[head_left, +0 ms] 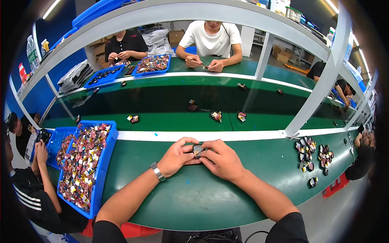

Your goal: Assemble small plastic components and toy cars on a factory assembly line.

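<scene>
Above the green bench [170,206], both my hands pinch one small dark part [198,149] that has a grey face and a light bit on it. My left hand [178,157], a metal watch on its wrist, closes on the part's left side with thumb and fingers. From the right, my right hand [222,158] presses thumb and fingertips against it. The fingers cover much of the part, so its exact kind does not show. Off to the right, several small assemblies [304,153] in black, pink and yellow lie in loose clusters on the bench.
At left, a blue tray [114,133] is heaped with similar small parts. Beyond a white rail [137,135], a green conveyor belt [174,121] carries scattered pieces. A grey post [314,91] rises at right. Co-workers [212,40] sit across and at both sides.
</scene>
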A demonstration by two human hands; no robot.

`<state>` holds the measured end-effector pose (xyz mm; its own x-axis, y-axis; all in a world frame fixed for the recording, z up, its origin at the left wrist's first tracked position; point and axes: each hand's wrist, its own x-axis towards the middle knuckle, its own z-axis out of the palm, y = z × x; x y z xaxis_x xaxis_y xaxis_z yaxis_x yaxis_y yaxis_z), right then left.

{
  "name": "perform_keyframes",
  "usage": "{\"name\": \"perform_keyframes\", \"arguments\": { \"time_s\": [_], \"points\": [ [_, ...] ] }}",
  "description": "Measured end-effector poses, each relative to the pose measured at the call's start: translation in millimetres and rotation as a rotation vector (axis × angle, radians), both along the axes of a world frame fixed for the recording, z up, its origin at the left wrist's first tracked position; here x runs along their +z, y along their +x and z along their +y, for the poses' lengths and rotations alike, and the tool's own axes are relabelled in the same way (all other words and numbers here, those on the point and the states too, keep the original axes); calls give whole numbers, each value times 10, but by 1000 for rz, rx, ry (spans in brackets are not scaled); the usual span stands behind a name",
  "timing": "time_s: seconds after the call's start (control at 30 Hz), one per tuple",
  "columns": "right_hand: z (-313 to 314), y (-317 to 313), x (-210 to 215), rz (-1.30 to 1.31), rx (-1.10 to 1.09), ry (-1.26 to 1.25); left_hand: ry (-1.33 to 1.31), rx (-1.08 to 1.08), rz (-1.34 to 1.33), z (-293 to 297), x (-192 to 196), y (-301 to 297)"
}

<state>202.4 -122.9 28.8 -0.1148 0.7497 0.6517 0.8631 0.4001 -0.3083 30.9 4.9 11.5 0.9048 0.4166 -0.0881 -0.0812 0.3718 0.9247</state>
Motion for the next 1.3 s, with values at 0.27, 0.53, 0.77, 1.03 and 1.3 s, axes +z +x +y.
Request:
{"name": "perform_keyframes", "arguments": {
  "time_s": [0.27, 0.53, 0.77, 1.03, 1.3],
  "points": [
    [30, -15, -50, 16, -57, -99, 58, 12, 4, -38, 4, 17],
    [81, -32, -35, 190, -46, -105, 182, -42, -58, -22, -10, 0],
    [70, 11, -26, 116, 7, -132, 136, -37, 13, -32, 25, -9],
    [17, -10, -69, 221, 68, -139, 124, -14, 11, -39, -32, -13],
    [47, -76, -143, 212, -38, -52, 77, -26, -14, -18, -43, -16]
  ]
}}
